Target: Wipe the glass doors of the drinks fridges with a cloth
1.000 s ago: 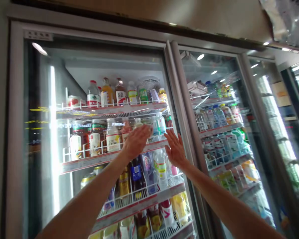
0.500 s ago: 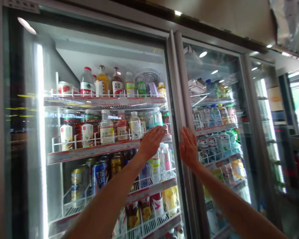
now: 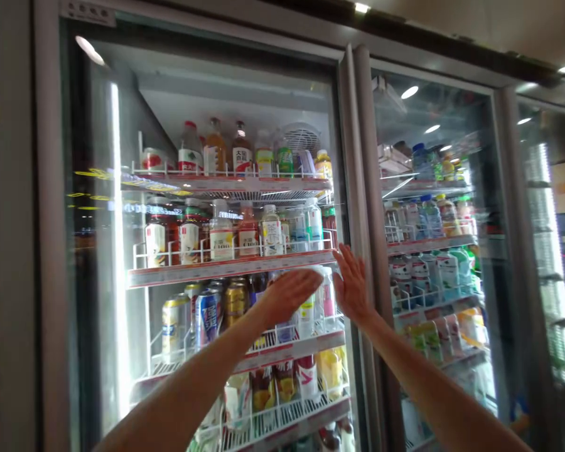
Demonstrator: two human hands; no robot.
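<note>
A glass refrigerator door (image 3: 245, 81), shut, fills the middle of the head view. In front of its right part is my left hand (image 3: 292, 290), fingers straight and together, holding nothing. Close beside it, my right hand (image 3: 351, 279) is raised with fingers stretched out, palm turned toward the left, near the door's metal frame (image 3: 355, 157). Whether either hand touches glass or frame I cannot tell. Bottled drinks (image 3: 272, 231) stand behind the glass on a wire-fronted shelf (image 3: 230, 267), and a blue can (image 3: 207, 317) sits lower down.
To the right is a second glass door (image 3: 428, 107) with more shelved drinks, and a third cooler section (image 3: 550, 220) lies beyond it. A bright light strip (image 3: 118, 251) runs down the left inside. A wide metal post (image 3: 19, 220) stands at the far left.
The view has shifted left, so the coolers sit further right in it. My right hand has moved left relative to the frame, and my left hand is lower against the shelves.
</note>
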